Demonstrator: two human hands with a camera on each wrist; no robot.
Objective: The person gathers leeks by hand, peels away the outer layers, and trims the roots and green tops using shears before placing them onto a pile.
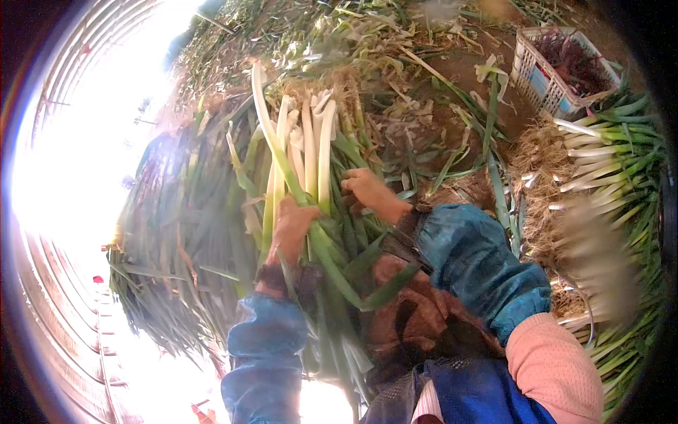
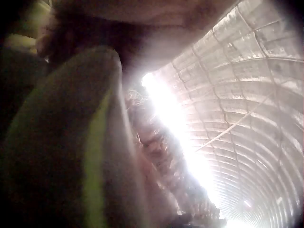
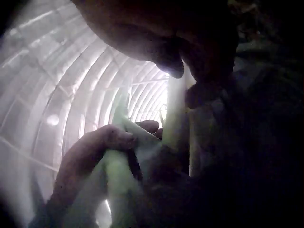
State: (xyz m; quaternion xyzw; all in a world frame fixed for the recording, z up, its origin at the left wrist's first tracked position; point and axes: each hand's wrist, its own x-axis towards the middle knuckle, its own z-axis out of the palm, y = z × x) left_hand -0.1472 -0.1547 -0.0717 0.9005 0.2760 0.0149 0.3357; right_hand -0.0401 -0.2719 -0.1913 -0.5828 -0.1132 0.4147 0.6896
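My left hand grips a bunch of leeks around the lower part of their pale stalks, white ends pointing away from me. The green leaves of the bunch hang down over my lap. On the bunch's right side is my right hand, fingers bent beside the nearest stalk. In the right wrist view its dark fingertips come right at the upper end of a pale stalk; I cannot tell whether they pinch it. The left hand shows there below, thumb across the stalks.
A big heap of leeks lies to the left. Rooted leeks are laid in a row along the right. Behind them stands a white plastic crate with dark reddish contents. Leaf scraps litter the soil. A ribbed tunnel roof arches overhead.
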